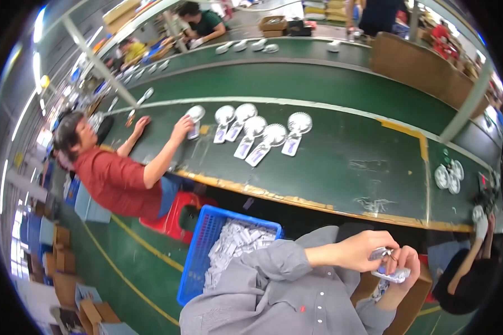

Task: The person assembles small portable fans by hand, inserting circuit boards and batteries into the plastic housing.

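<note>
In front of my chest at the lower right, my left hand (366, 248) and my right hand (405, 268) come together over a small white plastic housing (395, 276) with a bluish-purple patch. Right-hand fingers curl round the housing from beneath and behind. Left thumb and fingers pinch a thin dark piece, perhaps wire, at its upper part; its exact kind is too small to tell. Beside my left sleeve stands a blue plastic basket (194, 271) heaped with small white plastic parts (235, 243). Several white handheld fans (274, 134) lie on the green worktable (330, 173) ahead.
A co-worker in a red shirt (114, 181) sits on a red stool (179, 218) at the left, touching another fan (195, 114). At the right are round fan heads (449, 177) and another worker (466, 273). A cardboard box (413, 301) stands by my right arm.
</note>
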{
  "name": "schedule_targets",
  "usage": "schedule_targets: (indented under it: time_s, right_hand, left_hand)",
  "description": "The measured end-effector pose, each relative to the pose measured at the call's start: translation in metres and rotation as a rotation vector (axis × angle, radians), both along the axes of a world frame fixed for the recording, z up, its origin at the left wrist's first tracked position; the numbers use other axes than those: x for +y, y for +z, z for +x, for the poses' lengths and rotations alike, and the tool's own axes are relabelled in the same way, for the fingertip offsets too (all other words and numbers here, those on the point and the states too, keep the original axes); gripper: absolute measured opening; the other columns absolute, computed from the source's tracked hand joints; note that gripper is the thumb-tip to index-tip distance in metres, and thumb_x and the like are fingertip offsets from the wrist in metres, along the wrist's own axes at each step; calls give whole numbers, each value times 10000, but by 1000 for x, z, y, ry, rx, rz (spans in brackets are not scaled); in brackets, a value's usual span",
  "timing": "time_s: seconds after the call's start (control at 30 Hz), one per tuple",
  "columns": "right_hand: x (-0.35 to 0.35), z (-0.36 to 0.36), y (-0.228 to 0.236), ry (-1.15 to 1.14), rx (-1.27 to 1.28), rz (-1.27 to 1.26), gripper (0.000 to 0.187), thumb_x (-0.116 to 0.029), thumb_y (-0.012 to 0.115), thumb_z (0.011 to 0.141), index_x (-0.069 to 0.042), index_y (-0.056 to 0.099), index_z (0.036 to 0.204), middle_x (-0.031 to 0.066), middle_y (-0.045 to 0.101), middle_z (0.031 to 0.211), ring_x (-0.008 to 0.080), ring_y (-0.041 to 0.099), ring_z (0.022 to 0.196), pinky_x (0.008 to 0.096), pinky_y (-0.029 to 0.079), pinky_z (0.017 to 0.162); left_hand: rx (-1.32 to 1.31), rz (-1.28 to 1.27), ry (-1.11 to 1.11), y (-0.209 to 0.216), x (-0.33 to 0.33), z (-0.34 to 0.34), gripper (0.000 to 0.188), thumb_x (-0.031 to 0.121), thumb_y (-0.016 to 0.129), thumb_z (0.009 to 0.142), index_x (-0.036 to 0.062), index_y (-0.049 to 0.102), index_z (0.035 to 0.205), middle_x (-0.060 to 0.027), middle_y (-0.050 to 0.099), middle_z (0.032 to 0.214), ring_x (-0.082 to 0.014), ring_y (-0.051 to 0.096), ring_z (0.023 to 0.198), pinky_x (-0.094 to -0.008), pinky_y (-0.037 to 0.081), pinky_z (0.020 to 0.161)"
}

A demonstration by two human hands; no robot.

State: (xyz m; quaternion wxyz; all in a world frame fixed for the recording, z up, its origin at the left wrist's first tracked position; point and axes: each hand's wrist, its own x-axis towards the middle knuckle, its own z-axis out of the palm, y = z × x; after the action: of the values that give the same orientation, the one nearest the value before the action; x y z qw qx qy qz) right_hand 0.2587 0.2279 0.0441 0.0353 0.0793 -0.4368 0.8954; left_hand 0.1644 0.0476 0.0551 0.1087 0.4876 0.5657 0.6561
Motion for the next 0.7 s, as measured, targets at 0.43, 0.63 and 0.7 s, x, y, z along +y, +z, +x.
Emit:
schedule_targets:
  time_s: [0.43,0.63,0.7]
  right_hand:
    - [-7,-6,-43,153,-243,266,418,-332,576,905,74,530,995,66,556,537,131,517,403,223,397,420]
    - [6,-5,-48,158,-303,242,387,-301,578,915,44,545,740,60,509,427,125,473,325,273,443,450]
    - [11,4,-52,198,-212,69,408,-297,584,913,20,539,660,34,476,387,122,469,328,293,446,455]
  left_hand:
    - [363,-43,154,-22,-2,-23,54,97,654,703,92,604,726,-44,579,762,-259,586,709,-375,481,550]
    - [-162,3,-62,-17,4,-27,52,50,673,693,45,677,744,-61,631,719,-219,618,620,-306,470,511]
    - [-273,40,-132,-23,14,-24,87,15,681,682,9,696,767,-81,664,746,-181,633,584,-263,468,491]
